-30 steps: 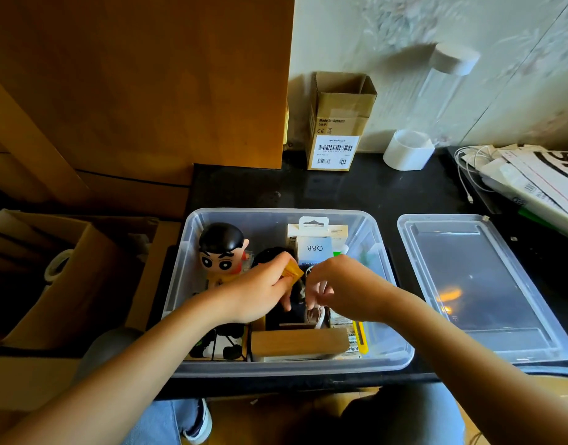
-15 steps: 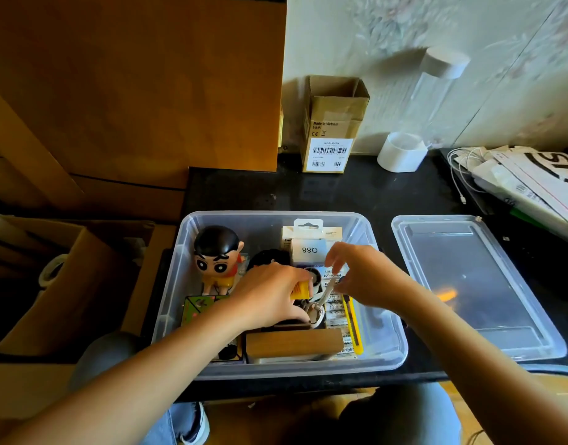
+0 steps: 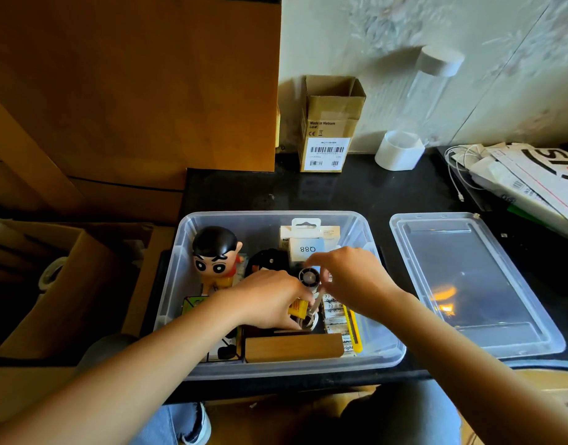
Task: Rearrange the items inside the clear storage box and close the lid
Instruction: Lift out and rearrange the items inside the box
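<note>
A single head-worn wide-angle view looks forward and steeply down from above the person's lap, close over the clear plastic storage box [image 3: 276,369] on the black tabletop [image 3: 356,194]. The box sits low and central, its clear flat lid [image 3: 469,284] to the right, the pale wall [image 3: 404,43] filling the top.

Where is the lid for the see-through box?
In the head view, the clear lid lies flat on the black table, off the box, just right of the clear storage box.
</note>
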### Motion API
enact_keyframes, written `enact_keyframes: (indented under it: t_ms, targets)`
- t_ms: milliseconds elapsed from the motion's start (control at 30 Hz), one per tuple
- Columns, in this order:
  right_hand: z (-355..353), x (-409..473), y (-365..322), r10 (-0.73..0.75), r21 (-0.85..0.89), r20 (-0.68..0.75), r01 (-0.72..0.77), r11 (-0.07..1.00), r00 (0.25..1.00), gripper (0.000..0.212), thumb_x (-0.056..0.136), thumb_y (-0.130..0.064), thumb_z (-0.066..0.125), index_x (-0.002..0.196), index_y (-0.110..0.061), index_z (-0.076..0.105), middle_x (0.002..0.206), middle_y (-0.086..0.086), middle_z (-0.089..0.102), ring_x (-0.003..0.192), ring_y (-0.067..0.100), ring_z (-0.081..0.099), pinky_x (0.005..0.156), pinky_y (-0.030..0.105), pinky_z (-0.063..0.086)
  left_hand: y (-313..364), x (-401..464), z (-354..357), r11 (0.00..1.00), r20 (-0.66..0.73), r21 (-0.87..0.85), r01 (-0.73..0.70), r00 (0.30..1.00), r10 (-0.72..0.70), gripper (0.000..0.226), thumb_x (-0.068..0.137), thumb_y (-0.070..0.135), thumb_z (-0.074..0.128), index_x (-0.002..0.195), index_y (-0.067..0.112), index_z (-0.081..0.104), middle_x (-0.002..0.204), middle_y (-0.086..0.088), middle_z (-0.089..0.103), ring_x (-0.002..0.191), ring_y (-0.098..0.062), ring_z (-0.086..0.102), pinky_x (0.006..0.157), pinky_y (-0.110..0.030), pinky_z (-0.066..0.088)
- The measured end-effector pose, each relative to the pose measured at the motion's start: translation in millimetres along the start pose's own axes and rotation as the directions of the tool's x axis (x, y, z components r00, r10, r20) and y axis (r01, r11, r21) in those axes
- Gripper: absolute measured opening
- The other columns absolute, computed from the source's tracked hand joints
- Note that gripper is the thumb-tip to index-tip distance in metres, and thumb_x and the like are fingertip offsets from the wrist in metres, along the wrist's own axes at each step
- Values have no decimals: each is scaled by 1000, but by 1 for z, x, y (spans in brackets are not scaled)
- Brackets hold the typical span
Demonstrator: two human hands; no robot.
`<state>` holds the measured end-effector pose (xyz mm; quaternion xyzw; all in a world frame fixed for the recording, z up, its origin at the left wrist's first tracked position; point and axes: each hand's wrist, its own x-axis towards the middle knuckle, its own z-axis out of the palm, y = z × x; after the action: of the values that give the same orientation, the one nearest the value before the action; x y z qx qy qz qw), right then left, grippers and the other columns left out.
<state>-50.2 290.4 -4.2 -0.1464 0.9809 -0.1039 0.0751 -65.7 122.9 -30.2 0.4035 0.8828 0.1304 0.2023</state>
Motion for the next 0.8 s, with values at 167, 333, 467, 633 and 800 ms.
enact_keyframes:
  t_ms: [167, 333, 467, 633, 800]
  targets:
    - [-1, 9, -5, -148, -218, 48, 155, 964, 988, 40, 88, -39, 60, 125, -29, 50, 107, 2, 67, 92, 22, 65, 68, 26, 46, 1, -3, 2, 996, -33, 90, -6, 999, 9, 30, 84, 51, 63, 83, 21, 59, 60, 11, 45, 53, -3, 41, 49, -15, 22]
    - [4, 13, -9, -132, -284, 58, 143, 948, 990, 37, 90, -40, 55, 116, -14, 54, 99, 5, 66, 82, 20, 64, 65, 25, 42, -3, -9, 5, 996, -56, 92, 11, 998, -6, 38, 82, 56, 62, 86, 19, 62, 60, 8, 48, 62, -8, 49, 49, -18, 24]
    - [6, 13, -12, -46, -273, 46, 57, 960, 998, 34, 91, -39, 52, 108, -10, 60, 89, 4, 64, 68, 16, 52, 63, 23, 40, -3, -11, 5, 998, -83, 59, 14, 996, -9, 43, 81, 57, 62, 105, 22, 65, 55, 11, 45, 53, -4, 44, 49, -14, 24]
    - [11, 15, -17, 100, -148, 2, -99, 984, 995, 28, 91, -29, 54, 108, -9, 63, 94, 8, 66, 71, 18, 52, 61, 22, 39, -1, -12, 3, 998, -87, 61, 4, 996, 1, 45, 82, 57, 61, 115, 25, 62, 57, 11, 47, 52, -4, 43, 48, -14, 23]
    - [16, 11, -7, 264, 19, -79, -263, 965, 961, 35, 84, -47, 61, 93, -12, 62, 86, 3, 64, 57, 8, 47, 42, 14, 27, -2, -13, 4, 998, -61, 60, 28, 998, -25, 33, 81, 57, 62, 88, 25, 60, 69, 4, 58, 71, -15, 57, 49, -16, 22]
